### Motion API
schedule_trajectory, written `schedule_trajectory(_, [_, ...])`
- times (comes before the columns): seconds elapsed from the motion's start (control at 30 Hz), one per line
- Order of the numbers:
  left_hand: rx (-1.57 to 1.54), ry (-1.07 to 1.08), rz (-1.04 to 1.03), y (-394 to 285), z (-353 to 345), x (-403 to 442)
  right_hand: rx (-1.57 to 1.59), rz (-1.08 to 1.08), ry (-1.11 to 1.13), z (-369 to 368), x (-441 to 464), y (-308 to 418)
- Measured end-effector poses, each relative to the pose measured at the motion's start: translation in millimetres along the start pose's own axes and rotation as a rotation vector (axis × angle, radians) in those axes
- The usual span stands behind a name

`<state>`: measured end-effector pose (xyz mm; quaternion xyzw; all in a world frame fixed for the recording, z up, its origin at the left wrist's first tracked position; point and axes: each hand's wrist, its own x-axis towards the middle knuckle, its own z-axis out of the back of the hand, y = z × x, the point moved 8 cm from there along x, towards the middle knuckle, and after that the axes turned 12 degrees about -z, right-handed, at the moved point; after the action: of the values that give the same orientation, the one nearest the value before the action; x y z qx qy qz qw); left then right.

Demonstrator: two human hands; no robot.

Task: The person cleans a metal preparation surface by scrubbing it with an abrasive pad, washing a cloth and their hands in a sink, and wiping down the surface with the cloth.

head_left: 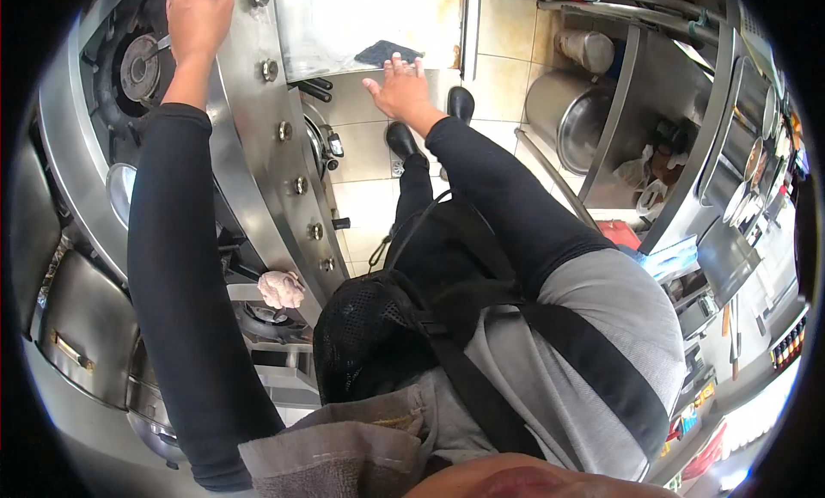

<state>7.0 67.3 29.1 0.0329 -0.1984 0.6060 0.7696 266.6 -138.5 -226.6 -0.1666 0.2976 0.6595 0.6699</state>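
Observation:
My left hand (pixel 199 24) reaches over the front edge of the steel stove (pixel 245 111), close to a round burner (pixel 140 67). The top of the view cuts off its fingers, so whether it grips anything does not show. Farther right, my right hand (pixel 401 92) has its fingers spread, with the fingertips at the near edge of a dark folded cloth (pixel 387 51). That cloth lies on a pale, shiny flat panel (pixel 344 17) with brownish stains along its right side.
Control knobs (pixel 284 130) line the stove front. A crumpled pinkish cloth (pixel 281 289) sits at the stove's edge. To the right, a large steel pot (pixel 571 120) stands beside a steel counter (pixel 679 180). The floor (pixel 365 193) is tiled.

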Motion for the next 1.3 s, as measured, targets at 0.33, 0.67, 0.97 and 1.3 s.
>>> schedule_trajectory(0.33, [0.022, -0.001, 0.003, 5, -6, 2, -0.052, 0.058, -0.022, 18, -5, -77])
schedule_trajectory(0.67, [-0.012, -0.005, -0.001, 2, 0, 1, -0.139, 0.099, -0.006, 26, 7, -88])
schedule_trajectory(0.97, [-0.03, -0.01, 0.008, 2, -2, 1, -0.077, 0.27, -0.258, 131, 157, -72])
schedule_trajectory(1.3, [0.015, -0.014, 0.029, 9, -6, 3, -0.113, 0.037, -0.076, 25, 41, -12])
